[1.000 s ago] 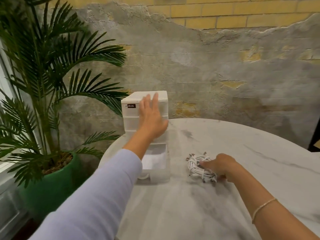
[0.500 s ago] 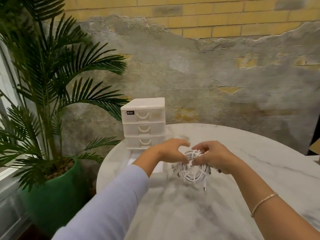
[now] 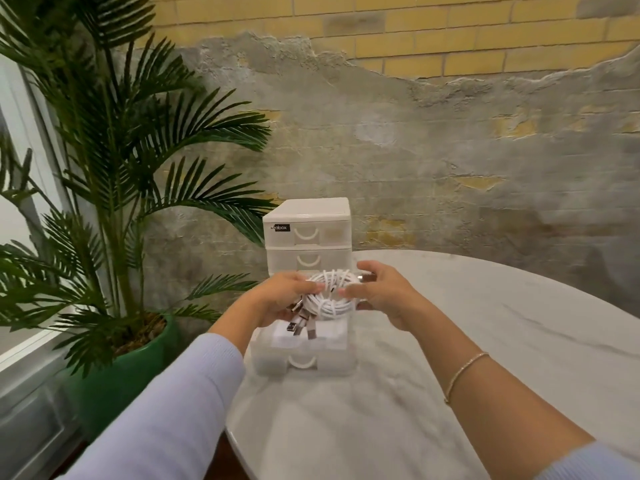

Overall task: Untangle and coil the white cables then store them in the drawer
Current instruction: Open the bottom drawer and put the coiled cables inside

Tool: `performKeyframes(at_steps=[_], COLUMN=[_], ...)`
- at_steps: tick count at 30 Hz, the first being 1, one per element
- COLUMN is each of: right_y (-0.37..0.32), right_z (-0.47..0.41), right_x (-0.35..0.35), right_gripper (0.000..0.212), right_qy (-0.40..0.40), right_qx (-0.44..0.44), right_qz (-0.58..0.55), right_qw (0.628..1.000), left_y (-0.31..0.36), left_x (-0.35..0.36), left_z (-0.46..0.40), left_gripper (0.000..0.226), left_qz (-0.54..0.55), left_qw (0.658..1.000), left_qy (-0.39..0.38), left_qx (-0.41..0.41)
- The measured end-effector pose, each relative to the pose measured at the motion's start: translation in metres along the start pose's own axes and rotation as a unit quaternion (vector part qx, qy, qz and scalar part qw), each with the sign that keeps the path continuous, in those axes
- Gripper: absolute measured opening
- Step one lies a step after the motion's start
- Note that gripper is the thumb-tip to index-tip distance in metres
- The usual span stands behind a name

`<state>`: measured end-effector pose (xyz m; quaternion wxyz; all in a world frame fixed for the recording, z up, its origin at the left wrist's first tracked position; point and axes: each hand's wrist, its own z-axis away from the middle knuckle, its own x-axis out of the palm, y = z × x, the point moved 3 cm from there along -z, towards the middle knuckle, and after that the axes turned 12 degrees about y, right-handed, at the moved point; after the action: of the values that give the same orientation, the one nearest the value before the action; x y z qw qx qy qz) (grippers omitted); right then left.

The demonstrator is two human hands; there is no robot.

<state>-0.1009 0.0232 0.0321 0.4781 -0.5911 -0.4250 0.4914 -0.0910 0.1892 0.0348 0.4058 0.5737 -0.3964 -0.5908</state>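
Note:
A coiled bundle of white cables (image 3: 329, 292) hangs in the air over the pulled-out bottom drawer (image 3: 301, 362) of a small white drawer unit (image 3: 308, 233). My left hand (image 3: 280, 299) grips the coil's left side and my right hand (image 3: 377, 292) grips its right side. Several metal plug ends dangle from the coil's lower left, down into the open drawer. The drawer's inside looks white and is partly hidden by the cables and my hands. The two upper drawers are closed.
The drawer unit stands at the left edge of a round white marble table (image 3: 450, 341). A palm plant in a green pot (image 3: 114, 382) sits on the floor to the left, beside a window. A plaster and brick wall is behind.
My left hand left the drawer unit's top and joined my right hand on the coil. Both hands lifted the coil off the table and carried it left, over the open bottom drawer.

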Motion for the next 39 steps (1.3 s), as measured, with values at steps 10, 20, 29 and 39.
performKeyframes(at_steps=[10,20,29,39], right_y=[0.019,0.025,0.035,0.052], right_z=[-0.009,-0.013,-0.015,-0.015], right_x=[0.053,0.064,0.072,0.064], right_gripper=[0.090,0.051,0.039,0.047], right_qy=[-0.038,-0.012,-0.005,-0.066], right_qx=[0.019,-0.078,-0.149,-0.145], right_qz=[0.151,0.392,0.458,0.512], right_qw=[0.988,0.916,0.876,0.844], left_y=[-0.046,-0.051,-0.048,-0.047], left_x=[-0.017,0.004,0.011,0.015], left_z=[-0.022,-0.032,-0.034,-0.030], left_gripper=[0.023,0.039,0.020,0.037], left_qz=[-0.076,-0.342,-0.558,-0.568], left_qw=[0.991,0.933,0.826,0.818], left_qy=[0.099,0.106,0.015,-0.047], left_qx=[-0.047,0.041,0.075,0.074])
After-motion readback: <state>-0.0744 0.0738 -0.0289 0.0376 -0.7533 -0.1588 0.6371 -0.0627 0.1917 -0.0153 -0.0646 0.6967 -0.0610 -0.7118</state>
